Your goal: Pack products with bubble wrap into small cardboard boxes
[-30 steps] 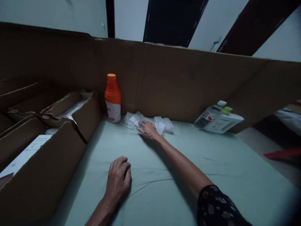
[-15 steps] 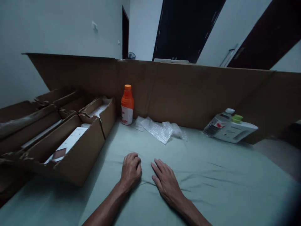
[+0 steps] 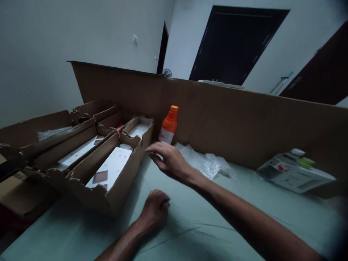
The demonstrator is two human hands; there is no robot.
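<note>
My left hand (image 3: 155, 211) rests as a loose fist on the pale green sheet (image 3: 206, 224), holding nothing. My right hand (image 3: 170, 160) hangs in the air with its fingers apart, empty, reaching leftward. It is just in front of the orange bottle (image 3: 169, 125) and beside the near corner of the torn cardboard box (image 3: 119, 188). White flat packages (image 3: 110, 168) lie inside that box. A crumpled sheet of bubble wrap (image 3: 204, 163) lies on the sheet just right of my right hand.
A tall cardboard wall (image 3: 244, 123) runs along the back of the sheet. Two white bottles (image 3: 295, 174) lie on their sides at the right. More open cardboard boxes (image 3: 67, 134) stand at the left. Dark doors (image 3: 231, 43) are behind.
My right hand has lifted off the sheet and moved forward and left toward the box and orange bottle. My view has swung to the left. My left hand has stayed on the sheet.
</note>
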